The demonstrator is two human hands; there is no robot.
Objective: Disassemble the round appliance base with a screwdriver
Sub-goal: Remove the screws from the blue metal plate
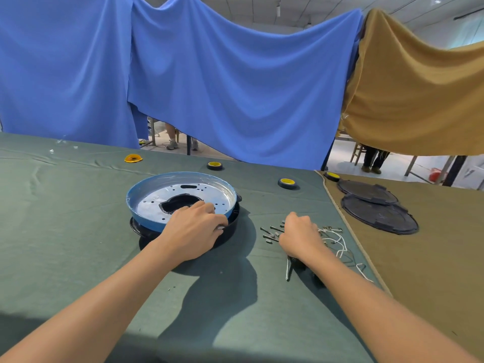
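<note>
base (141, 218): round, blue wall with a silvery plate (212, 191) inside, sitting on a black shell (231, 226); it stands left of centre on the green-clothed surface (78, 231).
left hand (195, 227): over the near right edge of the base, fingers curled across the blue rim onto the plate, thumb on the outer side; it grips the rim.
right hand (301, 235): well to the right of the base, knuckles up, fingers curled down among the screws (269, 233); cannot tell whether it grasps anything.
screws: a loose heap on the cloth, just left of the right hand.
wires (339, 243): thin, white, tangled just right of the right hand.
metal tool (288, 269): lying under the right wrist, mostly hidden; cannot tell its kind.
tape rolls (286, 182): three dark rolls with yellow centres, spread along the far side.
covers (379, 216): two flat black round ones, overlapping, on the brown cloth at right.
curtains (235, 87): blue behind the surface, tan at right.
</note>
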